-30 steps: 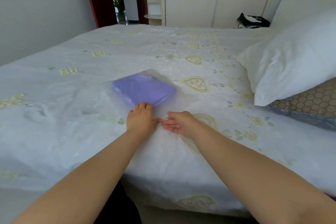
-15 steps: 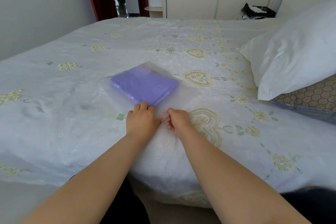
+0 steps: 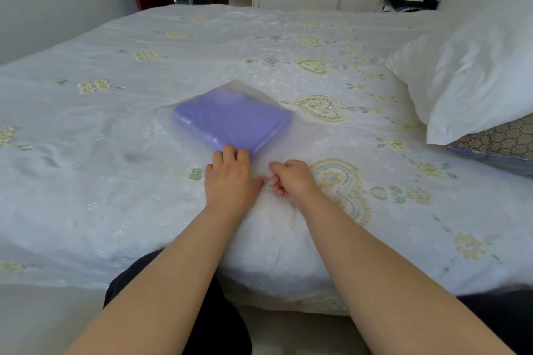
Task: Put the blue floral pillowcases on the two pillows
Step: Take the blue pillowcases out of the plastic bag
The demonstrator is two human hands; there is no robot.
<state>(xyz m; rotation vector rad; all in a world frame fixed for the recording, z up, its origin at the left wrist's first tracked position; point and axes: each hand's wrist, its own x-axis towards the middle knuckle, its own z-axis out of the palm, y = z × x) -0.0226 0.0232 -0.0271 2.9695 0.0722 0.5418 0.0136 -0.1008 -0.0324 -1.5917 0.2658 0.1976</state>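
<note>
Pillowcases (image 3: 230,121), folded into a flat purple-blue pack inside a clear plastic bag (image 3: 256,92), lie on the bed (image 3: 115,181) near its front edge. The left hand (image 3: 229,179) rests flat, fingers straight, on the pack's near edge. The right hand (image 3: 291,179) pinches the bag's loose film. Likely light, soft and slippery in plastic; best gripped at the bag's open edge.

glossy clear plastic bag (image 3: 261,95), embroidered matt cloth bedspread (image 3: 115,153), smooth cotton pillow (image 3: 473,81)
</note>
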